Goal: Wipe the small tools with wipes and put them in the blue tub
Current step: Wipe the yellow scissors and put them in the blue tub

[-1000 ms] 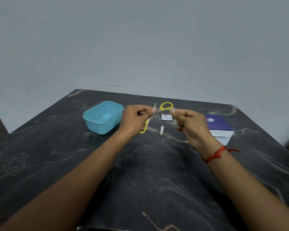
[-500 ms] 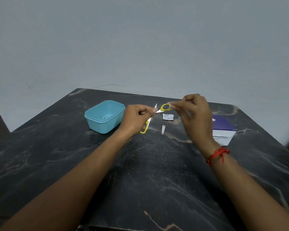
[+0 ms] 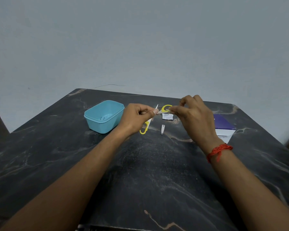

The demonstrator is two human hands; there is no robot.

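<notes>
Small yellow-handled metal scissors (image 3: 163, 107) are gripped in the left hand (image 3: 137, 119) and pinched at one ring by the right hand (image 3: 193, 114) — held up over the dark marble table's (image 3: 140, 172) far edge. Near its far-left corner, something small is seen inside the light-blue plastic tub (image 3: 100, 125) — too blurry to name.

Rolled the right hand (image 3: 196, 117) over since a second ago: showed its thumb side and curled fingers then, shows its back and knuckles now. Lifted it from 5 o'clock of the yellow loop (image 3: 165, 107) of the scissors (image 3: 144, 129) to 3 o'clock of it. Arched the index finger (image 3: 184, 100) up, at 1 o'clock of the loop. Swung the loose end of the red thread (image 3: 219, 150) from 3 o'clock to 6 o'clock. Covered the small white label on the purple box (image 3: 223, 124).
</notes>
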